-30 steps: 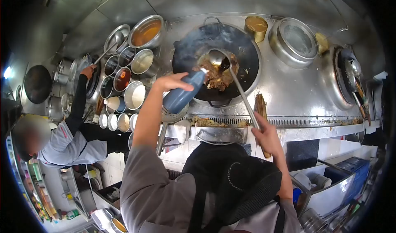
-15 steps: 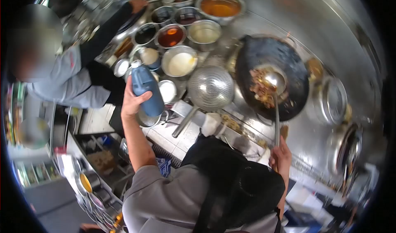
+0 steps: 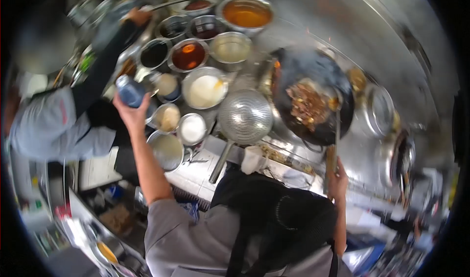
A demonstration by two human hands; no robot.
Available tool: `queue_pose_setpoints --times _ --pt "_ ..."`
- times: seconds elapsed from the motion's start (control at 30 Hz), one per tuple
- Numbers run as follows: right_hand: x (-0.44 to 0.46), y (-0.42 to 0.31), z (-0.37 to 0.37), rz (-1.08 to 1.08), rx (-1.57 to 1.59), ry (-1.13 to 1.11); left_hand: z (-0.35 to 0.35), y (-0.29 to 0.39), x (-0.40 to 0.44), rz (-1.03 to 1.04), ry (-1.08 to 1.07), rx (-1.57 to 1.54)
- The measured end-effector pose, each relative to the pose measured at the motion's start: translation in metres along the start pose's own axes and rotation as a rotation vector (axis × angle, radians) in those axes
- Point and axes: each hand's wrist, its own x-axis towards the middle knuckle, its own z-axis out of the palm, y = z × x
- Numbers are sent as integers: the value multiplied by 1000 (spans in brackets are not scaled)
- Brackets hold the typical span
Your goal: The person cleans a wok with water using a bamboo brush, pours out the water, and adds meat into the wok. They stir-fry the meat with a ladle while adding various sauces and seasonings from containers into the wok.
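Note:
My left hand point(image 3: 132, 114) grips a dark blue bottle point(image 3: 130, 92), stretched out over the far left side of the seasoning bowls; the bottle is blurred. Fingers of my right hand point(image 3: 338, 181) wrap round the wooden handle of a ladle point(image 3: 338, 130). The ladle's bowl lies inside a black wok point(image 3: 289, 122), at the right of browned, sliced meat point(image 3: 307, 105). Smoke rises in the wok, and a small flame shows at its left rim. Beside the wok rests a perforated metal strainer point(image 3: 245, 115), its handle toward my body.
Several metal bowls hold sauces and powders, including an orange liquid point(image 3: 247, 13), a red one point(image 3: 189, 55) and a white powder point(image 3: 192, 129). At left, a co-worker's arm point(image 3: 105, 59) reaches over the bowls with a long-handled utensil. A metal pot point(image 3: 379, 110) stands right of the wok.
My left hand has carried the bottle leftward and away from me. The ladle's bowl has shifted right in the wok, off the meat. The co-worker's hand has moved slightly left.

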Motion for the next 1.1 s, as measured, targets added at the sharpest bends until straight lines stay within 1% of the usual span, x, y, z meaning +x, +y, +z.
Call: queue_pose_setpoints --times 0.03,0.07,0.13,0.17,0.23,0.27,0.33,0.37,0.4,0.47,0.5,0.53,0.6,0.63,0.67,0.7,0.73,0.77,0.8,0.83,0.87,0.9,0.93,1.0,1.03,1.07,1.1 --pt "-10 -31 0 182 105 -69 7 5 7 -19 -21 25" --pt "-18 -43 3 289 249 -106 14 -13 14 -7 -33 69" --pt "-25 -46 13 327 521 -181 31 -20 23 43 -13 186" --pt "-33 -53 17 338 525 -169 37 -24 29 50 -26 179" --pt "-37 -86 16 539 991 -152 53 -37 37 33 -34 102" --pt "-36 -90 11 538 992 -156 59 -44 39 34 -32 105" --pt "-30 -90 -2 618 1321 -254 69 -56 45 31 -10 76" --pt "-33 -85 0 488 1161 -245 73 -60 46 -7 -11 55" --pt "-31 -91 4 483 1161 -249 75 -66 48 -6 -5 56" --pt "-29 -106 12 359 486 -146 84 -76 47 -49 7 40" --pt "-23 -91 13 282 260 -102 88 -84 49 -1 26 112" --pt "-17 -92 14 278 257 -99 93 -95 48 -4 29 108" --pt "3 -97 15 170 -50 12 101 -116 45 -75 23 31" --pt "18 -84 19 58 -260 31 102 -119 42 -48 38 80" --pt "25 -77 20 23 -265 17 105 -120 36 -104 42 75" --pt "34 -79 22 44 -273 -14 107 -140 29 -100 12 21" --pt "44 -80 24 53 -285 -55 106 -149 22 -140 -11 47" --pt "49 -57 28 36 -235 -85 102 -148 21 -196 -51 160" --pt "57 -31 32 13 -185 -125 100 -158 18 -148 -71 236" --pt "58 -34 34 50 -113 -177 90 -147 19 -265 -126 150" --pt "47 -43 33 110 -49 -231 73 -124 26 -329 -200 67" --pt "36 -49 35 -66 -113 -223 66 -125 24 -340 -192 -23" --pt "29 -47 32 -238 -164 -201 55 -118 21 -231 -130 62" --pt "19 -11 9 -221 -354 -256 29 -92 15 -191 -33 119" --pt "14 4 -6 -294 -453 -241 17 -75 8 -181 28 137" --pt "8 17 -22 -366 -550 -224 5 -44 -1 -161 108 101" --pt "1 33 -39 -305 -645 -228 2 -24 -14 -128 149 68"
